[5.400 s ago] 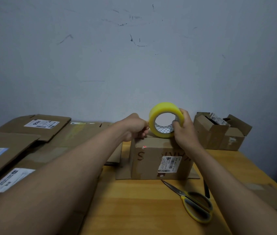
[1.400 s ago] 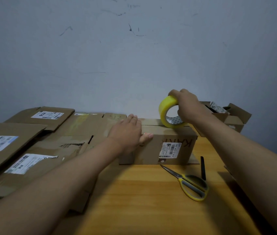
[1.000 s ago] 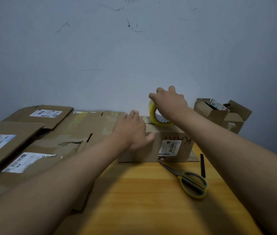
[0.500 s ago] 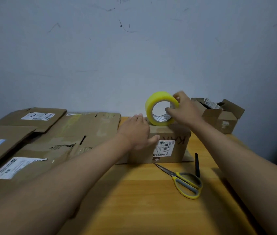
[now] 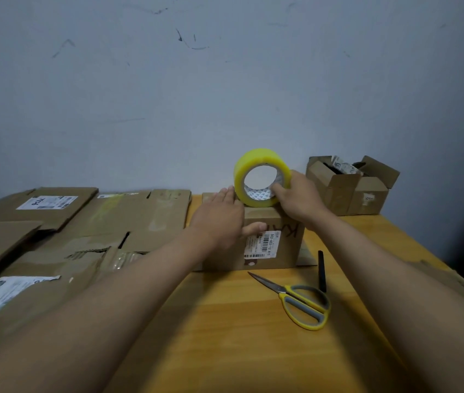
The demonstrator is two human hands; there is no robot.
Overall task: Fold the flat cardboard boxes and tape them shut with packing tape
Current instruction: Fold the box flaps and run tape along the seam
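From the head camera, the right hand (image 5: pixel 299 198) is gripping the yellow tape roll (image 5: pixel 260 177), now standing it on edge atop the folded box (image 5: pixel 270 239) after tipping it flatter a second ago. The left hand (image 5: pixel 219 219) is pressing flat on the box top, fingers straight, as before. Likely a strip is being laid along the seam (the tape itself is too clear to see). The box top and seam are hidden behind the hands. Scissors (image 5: pixel 300 303) are lying on the desk (image 5: pixel 239 336) nearby.

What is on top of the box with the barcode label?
The yellow tape roll stands on edge there, gripped by the right hand; the left hand lies flat, hiding the seam beneath.
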